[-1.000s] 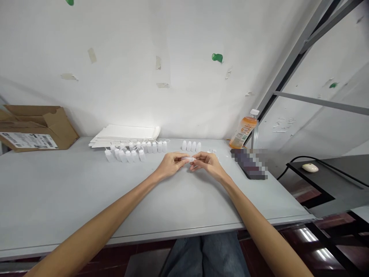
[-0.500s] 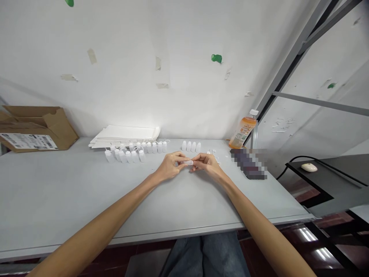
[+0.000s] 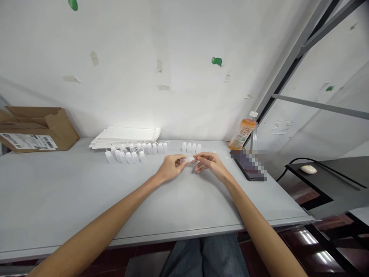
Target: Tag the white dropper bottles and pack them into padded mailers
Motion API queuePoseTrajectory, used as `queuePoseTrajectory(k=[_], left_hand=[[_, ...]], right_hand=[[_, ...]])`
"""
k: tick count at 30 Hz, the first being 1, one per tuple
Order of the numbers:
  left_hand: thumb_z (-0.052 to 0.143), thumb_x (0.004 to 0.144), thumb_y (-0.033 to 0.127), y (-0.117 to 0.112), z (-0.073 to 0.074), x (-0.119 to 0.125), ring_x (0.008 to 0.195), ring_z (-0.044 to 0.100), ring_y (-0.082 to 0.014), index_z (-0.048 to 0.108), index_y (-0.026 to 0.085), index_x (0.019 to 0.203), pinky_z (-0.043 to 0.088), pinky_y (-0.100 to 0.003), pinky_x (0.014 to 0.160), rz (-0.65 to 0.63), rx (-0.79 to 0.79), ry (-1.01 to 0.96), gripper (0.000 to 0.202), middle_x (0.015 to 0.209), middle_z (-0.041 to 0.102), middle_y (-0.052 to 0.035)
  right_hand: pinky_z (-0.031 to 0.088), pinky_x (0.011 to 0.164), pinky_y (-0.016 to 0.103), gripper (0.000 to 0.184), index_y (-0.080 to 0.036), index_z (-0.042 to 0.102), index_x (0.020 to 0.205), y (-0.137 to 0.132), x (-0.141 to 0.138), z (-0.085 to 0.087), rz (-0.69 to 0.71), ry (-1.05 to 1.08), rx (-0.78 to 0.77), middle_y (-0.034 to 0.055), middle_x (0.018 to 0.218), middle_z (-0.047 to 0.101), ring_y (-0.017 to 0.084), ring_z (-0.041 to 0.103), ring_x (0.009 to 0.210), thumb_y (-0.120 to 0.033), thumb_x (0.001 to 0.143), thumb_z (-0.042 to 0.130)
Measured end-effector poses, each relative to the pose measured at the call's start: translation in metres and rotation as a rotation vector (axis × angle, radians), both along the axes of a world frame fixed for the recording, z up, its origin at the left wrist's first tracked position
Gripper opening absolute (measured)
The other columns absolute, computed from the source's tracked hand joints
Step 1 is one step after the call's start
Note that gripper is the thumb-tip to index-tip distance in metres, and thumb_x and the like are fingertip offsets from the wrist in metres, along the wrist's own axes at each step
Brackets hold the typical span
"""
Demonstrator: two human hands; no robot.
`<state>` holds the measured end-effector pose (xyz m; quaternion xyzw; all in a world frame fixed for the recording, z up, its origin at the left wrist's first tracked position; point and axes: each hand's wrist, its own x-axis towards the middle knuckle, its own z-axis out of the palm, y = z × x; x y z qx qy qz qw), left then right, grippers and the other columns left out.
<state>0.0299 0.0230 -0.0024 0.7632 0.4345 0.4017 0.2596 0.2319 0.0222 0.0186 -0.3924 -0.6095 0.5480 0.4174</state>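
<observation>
My left hand (image 3: 171,168) and my right hand (image 3: 210,163) meet above the grey table (image 3: 57,192), both pinching one small clear plastic bottle (image 3: 189,159) that lies sideways between the fingertips. Behind the left hand stand several small white bottles (image 3: 135,151) in two rows. A short row of white bottles (image 3: 190,147) stands just behind the hands.
A stack of white sheets (image 3: 127,134) lies against the wall. An open cardboard box (image 3: 34,129) sits at far left. An orange drink bottle (image 3: 242,131) stands at the back right beside a dark phone (image 3: 248,164). A side desk holds a mouse (image 3: 308,169).
The hands have shifted slightly; the right hand's fingers have loosened and spread a little while the small bottle stays pinched between both hands.
</observation>
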Motion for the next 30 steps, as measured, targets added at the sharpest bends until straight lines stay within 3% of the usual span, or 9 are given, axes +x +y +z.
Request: queuePoseTrajectory(k=[4,7,10,12,17,24,27,30], left_hand=[[0.058,0.082,0.040,0.002,0.000,-0.002,0.057,0.064,-0.0152,0.063,0.014,0.095,0.050,-0.026,0.057,0.044,-0.100,-0.111,0.030,0.069,0.066,-0.0032],[0.060,0.080,0.041,0.003,0.001,-0.001,0.054,0.062,-0.0138,0.058,0.015,0.096,0.048,-0.023,0.050,0.042,-0.164,-0.211,0.031,0.072,0.064,-0.0025],[0.061,0.079,0.040,0.002,0.002,-0.001,0.053,0.061,-0.0123,0.056,0.015,0.101,0.049,-0.023,0.047,0.020,-0.223,-0.285,0.034,0.071,0.062,-0.0010],[0.060,0.080,0.039,0.002,0.002,-0.001,0.053,0.061,-0.0115,0.056,0.015,0.110,0.050,-0.022,0.047,0.007,-0.246,-0.308,0.039,0.072,0.062,-0.0011],[0.057,0.082,0.041,0.001,0.002,-0.001,0.054,0.060,-0.0104,0.061,0.014,0.114,0.049,-0.021,0.047,0.007,-0.267,-0.272,0.042,0.074,0.062,-0.0029],[0.055,0.082,0.038,0.000,0.002,0.000,0.057,0.061,-0.0110,0.057,0.016,0.109,0.048,-0.021,0.046,-0.004,-0.267,-0.259,0.036,0.083,0.061,-0.0039],[0.055,0.081,0.038,0.002,-0.002,0.001,0.058,0.060,-0.0107,0.057,0.017,0.105,0.046,-0.019,0.045,-0.017,-0.236,-0.238,0.032,0.085,0.059,-0.0033],[0.053,0.081,0.036,0.002,-0.004,0.001,0.053,0.054,-0.0085,0.055,0.019,0.103,0.043,-0.019,0.046,-0.027,-0.210,-0.204,0.027,0.077,0.055,0.0011]], right_hand=[[0.052,0.049,0.027,0.036,-0.013,0.067,0.087,0.009,0.013,0.001,-0.218,-0.052,0.115,0.0108,0.088,0.069,0.017,0.065,0.061,-0.046,0.074,0.066],[0.046,0.045,0.026,0.033,-0.014,0.067,0.081,0.016,0.027,0.002,-0.492,-0.154,0.256,0.0097,0.082,0.069,0.017,0.062,0.057,-0.046,0.076,0.060],[0.048,0.058,0.030,0.025,-0.016,0.068,0.074,0.021,0.043,0.001,-0.767,-0.440,0.381,0.0065,0.075,0.070,0.018,0.063,0.058,-0.038,0.076,0.057],[0.047,0.066,0.031,0.019,-0.019,0.070,0.074,0.022,0.051,0.000,-0.839,-0.627,0.388,0.0048,0.075,0.071,0.019,0.064,0.062,-0.033,0.074,0.057],[0.042,0.064,0.029,0.018,-0.024,0.073,0.080,0.022,0.053,-0.004,-0.731,-0.891,0.335,0.0017,0.082,0.073,0.019,0.066,0.070,-0.031,0.074,0.057],[0.037,0.060,0.026,0.019,-0.025,0.074,0.084,0.021,0.044,-0.008,-0.583,-1.019,0.330,0.0019,0.087,0.073,0.019,0.065,0.076,-0.029,0.076,0.057],[0.037,0.059,0.026,0.018,-0.024,0.074,0.079,0.021,0.044,-0.009,-0.593,-1.017,0.352,0.0030,0.083,0.073,0.019,0.064,0.074,-0.028,0.075,0.056],[0.039,0.059,0.027,0.018,-0.022,0.072,0.076,0.022,0.046,-0.007,-0.685,-0.888,0.367,0.0030,0.073,0.070,0.019,0.063,0.070,-0.031,0.074,0.056]])
